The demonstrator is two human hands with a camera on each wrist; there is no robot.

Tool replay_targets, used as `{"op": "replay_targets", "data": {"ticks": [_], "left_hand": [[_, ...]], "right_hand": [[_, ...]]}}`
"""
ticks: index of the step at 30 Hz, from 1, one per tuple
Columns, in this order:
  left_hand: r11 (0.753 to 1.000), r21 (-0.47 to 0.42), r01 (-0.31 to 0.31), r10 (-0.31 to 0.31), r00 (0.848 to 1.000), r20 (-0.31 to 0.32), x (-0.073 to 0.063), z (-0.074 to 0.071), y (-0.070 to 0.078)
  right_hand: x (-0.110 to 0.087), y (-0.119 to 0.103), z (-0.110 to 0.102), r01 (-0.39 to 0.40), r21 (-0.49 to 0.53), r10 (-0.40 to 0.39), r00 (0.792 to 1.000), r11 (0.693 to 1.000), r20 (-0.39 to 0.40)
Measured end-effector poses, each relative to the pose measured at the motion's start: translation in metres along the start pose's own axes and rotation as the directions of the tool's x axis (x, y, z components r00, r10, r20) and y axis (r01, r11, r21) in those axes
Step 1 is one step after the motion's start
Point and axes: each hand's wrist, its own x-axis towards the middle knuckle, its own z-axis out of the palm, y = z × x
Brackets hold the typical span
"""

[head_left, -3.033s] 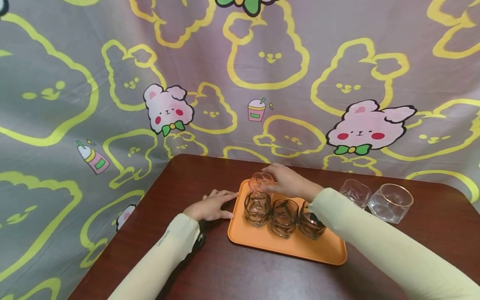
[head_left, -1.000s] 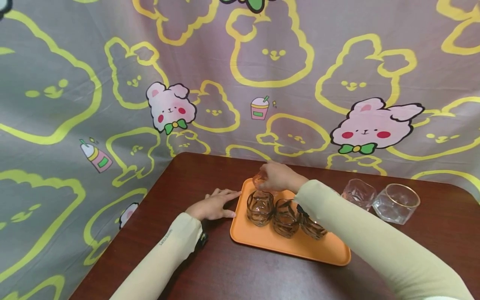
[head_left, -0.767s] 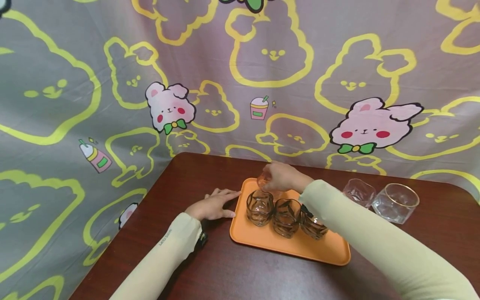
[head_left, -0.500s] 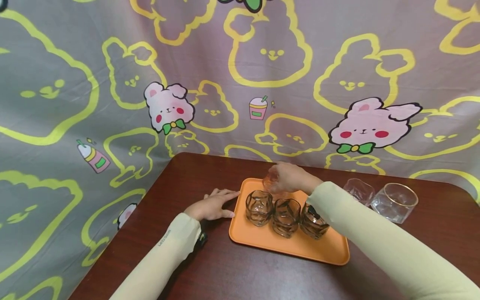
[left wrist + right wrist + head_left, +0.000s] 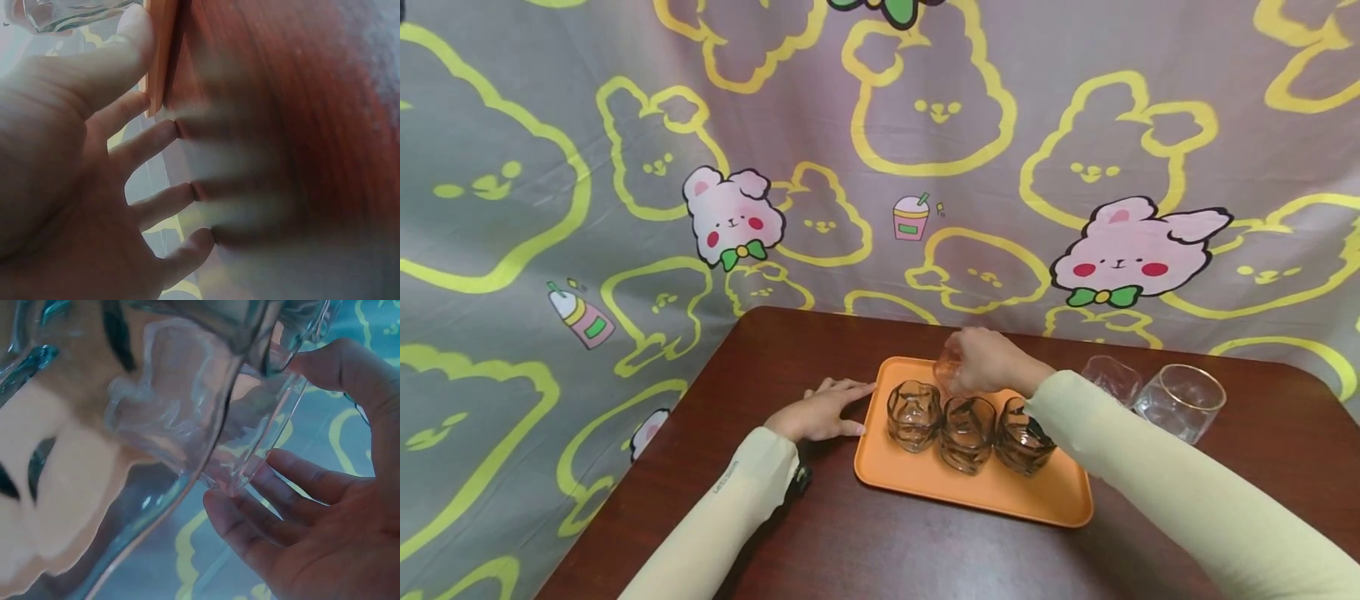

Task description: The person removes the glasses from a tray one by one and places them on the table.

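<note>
An orange tray [image 5: 887, 475] holds three smoky-brown tumblers in a row: a left tumbler [image 5: 914, 417], a middle tumbler [image 5: 967, 435] and a right tumbler [image 5: 1025, 437]. Behind them, at the tray's back edge, my right hand [image 5: 992, 360] grips a pinkish clear glass [image 5: 948, 367]. In the right wrist view the thumb and fingers clasp that glass's sides, partly seen through a brown tumbler. My left hand [image 5: 820, 412] lies spread at the tray's left edge, thumb and index finger touching it. In the left wrist view its other fingertips rest on the table.
To the right of the tray stand two clear glasses, a plain glass [image 5: 1108, 379] and a gold-rimmed glass [image 5: 1183, 402]. My right forearm passes over the tray's right side. A patterned curtain [image 5: 955, 125] hangs behind the dark wooden table [image 5: 820, 542].
My right hand has moved to the right along the tray's back edge with the pinkish glass, away from the back left corner. The left hand and brown tumblers keep their places.
</note>
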Motion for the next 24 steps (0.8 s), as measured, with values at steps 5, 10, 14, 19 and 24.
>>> {"op": "replay_targets", "data": {"ticks": [5,10,14,19,24], "left_hand": [[1.000,-0.015,-0.004,0.004,1.000,0.001,-0.001,0.000,0.000],[1.000,-0.010,-0.012,0.012,1.000,-0.008,-0.001,-0.001,0.001],[1.000,0.007,-0.009,0.009,1.000,-0.006,-0.001,0.000,0.000],[1.000,0.007,-0.015,0.016,1.000,-0.005,-0.001,0.001,0.000],[1.000,0.010,-0.013,0.013,1.000,-0.007,-0.001,0.001,0.000]], "right_hand": [[-0.009,0.004,-0.009,0.011,0.018,-0.009,0.997,1.000,-0.076],[-0.024,0.005,-0.030,-0.014,0.065,0.024,0.989,0.998,-0.147],[-0.040,0.007,-0.046,-0.031,0.101,0.051,0.978,0.994,-0.203],[-0.065,0.011,-0.065,-0.057,0.076,0.074,0.964,0.996,-0.255],[-0.093,0.013,-0.082,-0.067,-0.021,0.057,0.942,0.997,-0.332]]}}
